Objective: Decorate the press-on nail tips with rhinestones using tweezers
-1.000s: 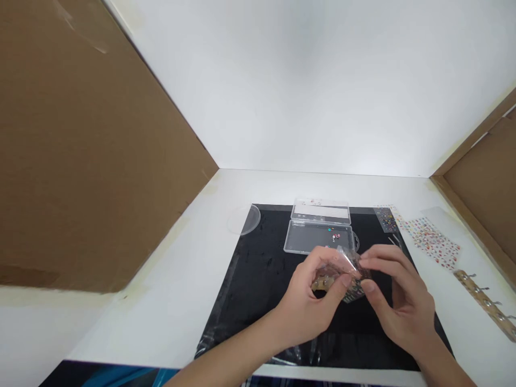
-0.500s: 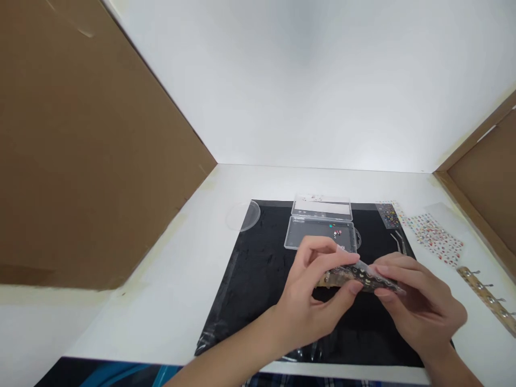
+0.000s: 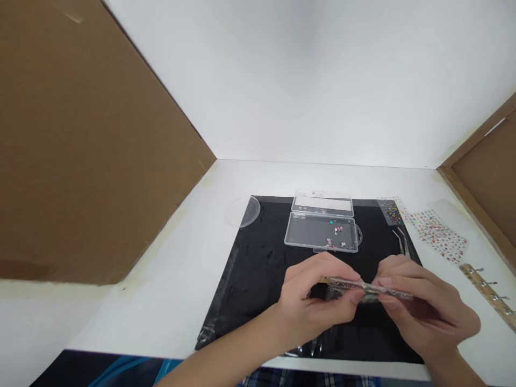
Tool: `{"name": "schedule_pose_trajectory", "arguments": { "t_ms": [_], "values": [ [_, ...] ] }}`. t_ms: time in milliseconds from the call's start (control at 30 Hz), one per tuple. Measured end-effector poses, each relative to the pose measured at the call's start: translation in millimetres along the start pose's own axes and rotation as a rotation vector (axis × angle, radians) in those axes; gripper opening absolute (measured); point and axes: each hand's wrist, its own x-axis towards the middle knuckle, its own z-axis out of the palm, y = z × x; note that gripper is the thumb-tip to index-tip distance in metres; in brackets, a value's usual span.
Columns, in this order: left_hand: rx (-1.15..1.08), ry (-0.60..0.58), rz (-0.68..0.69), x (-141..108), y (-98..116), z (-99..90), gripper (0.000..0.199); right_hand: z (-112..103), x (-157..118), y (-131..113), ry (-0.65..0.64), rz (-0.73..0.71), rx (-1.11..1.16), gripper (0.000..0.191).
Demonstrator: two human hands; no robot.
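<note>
My left grip (image 3: 318, 306) and my right grip (image 3: 427, 317) are both closed on a clear plastic packet (image 3: 363, 290), pinching it between fingers and thumbs above a black mat (image 3: 250, 258). Beyond it sits an open clear box (image 3: 320, 234) holding tiny colored gems (image 3: 336, 230). Tweezers (image 3: 402, 242) lie on the mat to my right, near a sticker sheet (image 3: 437, 234) on the desk (image 3: 161, 301).

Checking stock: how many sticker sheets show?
3: a dark sheet on the black mat, a speckled one on the white table, a glossy one between the left hand and right hand. Others may be hidden.
</note>
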Motion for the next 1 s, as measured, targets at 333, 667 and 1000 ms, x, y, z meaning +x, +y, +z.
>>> {"name": "schedule_pose_trajectory", "arguments": {
  "t_ms": [333, 667, 1000],
  "values": [
    [-0.039, 0.037, 0.008, -0.3, 0.8, 3.4, 0.007, 3.7, -0.2, -2.4, 0.01, 0.016, 0.027, 0.027],
    [-0.02, -0.001, 0.021, 1.6, 3.8, 1.1, 0.008, 4.2, -2.2, -2.6, -0.001, 0.054, 0.062, 0.026],
    [-0.633, -0.099, -0.714, 7.8, 3.4, -3.1, 0.033, -0.4, -13.1, -5.8, -0.077, 0.355, 0.143, 0.05]
  ]
}}
